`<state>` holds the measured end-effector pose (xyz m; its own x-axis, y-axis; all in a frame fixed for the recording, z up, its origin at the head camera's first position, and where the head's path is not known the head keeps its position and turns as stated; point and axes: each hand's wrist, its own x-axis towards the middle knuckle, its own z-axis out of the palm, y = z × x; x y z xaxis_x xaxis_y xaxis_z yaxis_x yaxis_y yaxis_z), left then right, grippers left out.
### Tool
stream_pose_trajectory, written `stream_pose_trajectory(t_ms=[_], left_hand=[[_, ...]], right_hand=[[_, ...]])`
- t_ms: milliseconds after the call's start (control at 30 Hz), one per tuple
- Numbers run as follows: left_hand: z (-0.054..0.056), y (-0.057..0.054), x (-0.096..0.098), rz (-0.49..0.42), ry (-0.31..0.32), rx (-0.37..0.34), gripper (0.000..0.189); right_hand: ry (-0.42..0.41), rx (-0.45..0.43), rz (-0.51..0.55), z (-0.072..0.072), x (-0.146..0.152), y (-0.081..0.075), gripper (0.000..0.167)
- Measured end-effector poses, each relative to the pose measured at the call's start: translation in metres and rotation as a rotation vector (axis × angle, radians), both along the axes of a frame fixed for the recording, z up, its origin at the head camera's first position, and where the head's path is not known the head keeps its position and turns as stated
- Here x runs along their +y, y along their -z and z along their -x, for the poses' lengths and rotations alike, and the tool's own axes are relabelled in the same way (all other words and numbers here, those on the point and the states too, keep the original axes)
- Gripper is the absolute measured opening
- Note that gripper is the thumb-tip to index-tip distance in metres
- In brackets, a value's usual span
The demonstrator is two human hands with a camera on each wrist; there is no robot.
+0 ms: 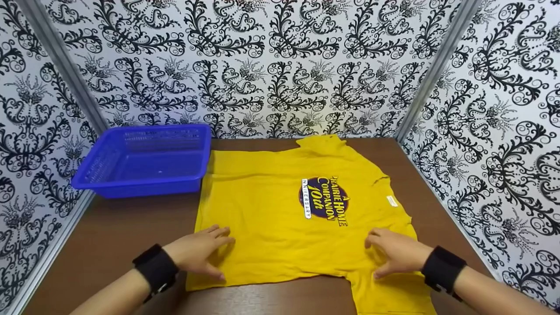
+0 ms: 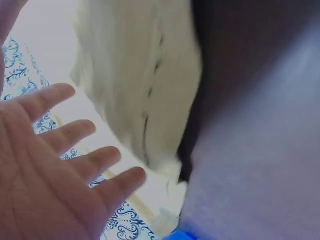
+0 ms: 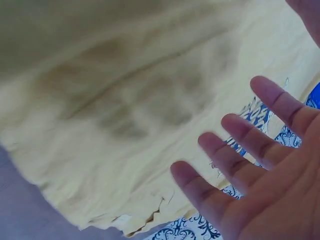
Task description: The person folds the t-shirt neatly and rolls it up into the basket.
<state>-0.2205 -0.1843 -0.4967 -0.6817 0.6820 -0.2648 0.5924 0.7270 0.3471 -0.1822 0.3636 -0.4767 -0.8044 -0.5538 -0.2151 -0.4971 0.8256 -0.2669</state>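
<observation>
A yellow T-shirt point(image 1: 262, 210) lies spread on the brown table, its neck toward the right and its hem toward the left. A dark round print with lettering shows on its chest. Over the lower left corner, near the hem, is my left hand point(image 1: 201, 251), fingers spread. My right hand point(image 1: 398, 251) is over the near shoulder by the sleeve, fingers apart. Both wrist views show extended fingers with the left palm point(image 2: 45, 170) and the right palm point(image 3: 270, 195) holding nothing. Whether the fingertips touch the cloth I cannot tell.
A blue plastic basket point(image 1: 148, 186) stands at the back left, close to the shirt's hem. Patterned black-and-white panels point(image 1: 262, 65) enclose the brown table point(image 1: 131, 218) at the back and both sides, with grey metal posts point(image 1: 431, 74) at the corners.
</observation>
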Motion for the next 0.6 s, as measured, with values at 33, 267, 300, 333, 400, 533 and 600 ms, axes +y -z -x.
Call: stream_pose_trajectory(t_ms=[33,267,300,333,400,533,600], left_hand=[[-0.003,0.001,-0.001,-0.008,0.012,0.029,0.094],[-0.015,0.007,-0.010,0.010,0.044,0.131,0.061],[-0.016,0.007,-0.012,0.014,0.048,0.128,0.058],[-0.017,0.007,-0.014,0.012,0.050,0.122,0.055],[-0.019,0.008,-0.018,0.001,0.053,0.109,0.047],[-0.021,0.010,-0.024,-0.037,0.052,0.084,0.035],[-0.022,0.011,-0.026,-0.054,0.051,0.081,0.032]], right_hand=[[-0.001,0.017,-0.001,-0.002,0.003,0.001,0.065],[0.054,0.100,-0.034,-0.004,0.041,0.012,0.042],[0.061,0.089,-0.039,-0.004,0.047,0.013,0.041],[0.066,0.076,-0.044,-0.005,0.051,0.013,0.040],[0.072,0.051,-0.060,-0.008,0.059,0.012,0.040],[0.040,0.038,-0.100,-0.017,0.068,0.005,0.046],[0.018,0.049,-0.123,-0.022,0.068,0.004,0.051]])
